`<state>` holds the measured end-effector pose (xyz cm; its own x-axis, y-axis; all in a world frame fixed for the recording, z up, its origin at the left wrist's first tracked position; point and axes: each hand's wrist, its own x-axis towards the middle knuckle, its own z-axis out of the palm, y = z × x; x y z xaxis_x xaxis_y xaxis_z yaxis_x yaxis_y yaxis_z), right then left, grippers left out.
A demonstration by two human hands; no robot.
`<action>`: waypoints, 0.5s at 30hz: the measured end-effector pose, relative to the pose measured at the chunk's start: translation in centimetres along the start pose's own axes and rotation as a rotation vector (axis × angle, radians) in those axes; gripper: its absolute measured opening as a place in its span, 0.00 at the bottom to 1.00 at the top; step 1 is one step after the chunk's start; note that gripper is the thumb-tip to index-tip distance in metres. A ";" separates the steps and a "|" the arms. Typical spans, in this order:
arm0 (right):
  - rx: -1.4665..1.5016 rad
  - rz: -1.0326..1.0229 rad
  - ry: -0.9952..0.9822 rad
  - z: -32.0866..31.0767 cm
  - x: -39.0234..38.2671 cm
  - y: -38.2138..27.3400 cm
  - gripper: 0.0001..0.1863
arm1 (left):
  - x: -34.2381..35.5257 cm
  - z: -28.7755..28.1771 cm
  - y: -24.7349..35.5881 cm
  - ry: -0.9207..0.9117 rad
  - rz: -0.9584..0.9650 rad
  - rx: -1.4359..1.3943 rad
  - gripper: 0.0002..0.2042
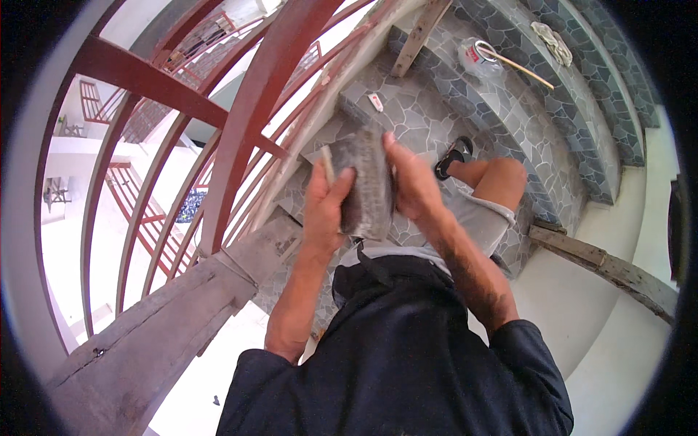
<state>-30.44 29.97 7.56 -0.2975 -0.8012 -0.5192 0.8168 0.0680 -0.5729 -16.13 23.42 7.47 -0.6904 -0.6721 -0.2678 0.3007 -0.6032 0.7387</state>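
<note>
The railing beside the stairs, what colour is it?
The railing is dark red, seen best in the head view.

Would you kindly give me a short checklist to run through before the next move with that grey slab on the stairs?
1. Left hand grips the grey slab: ok.
2. Right hand on the slab's other side: ok.
3. Slab clear of the red railing: ok.
4. Footing, sandal flat on a tiled step: ok.
5. Steps above free of loose things: not ok, a plastic bag and a stick lie there.
6. Slab free of cracks: cannot tell.
</note>
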 end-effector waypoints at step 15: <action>0.077 -0.010 -0.047 -0.2 1.2 1.1 0.25 | 0.0 0.3 0.4 -0.009 -0.007 -0.063 0.16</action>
<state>-30.00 29.26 6.18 -0.2842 -0.8286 -0.4823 0.8500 0.0150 -0.5266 -16.16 23.31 7.99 -0.6987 -0.6637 -0.2671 0.3364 -0.6343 0.6961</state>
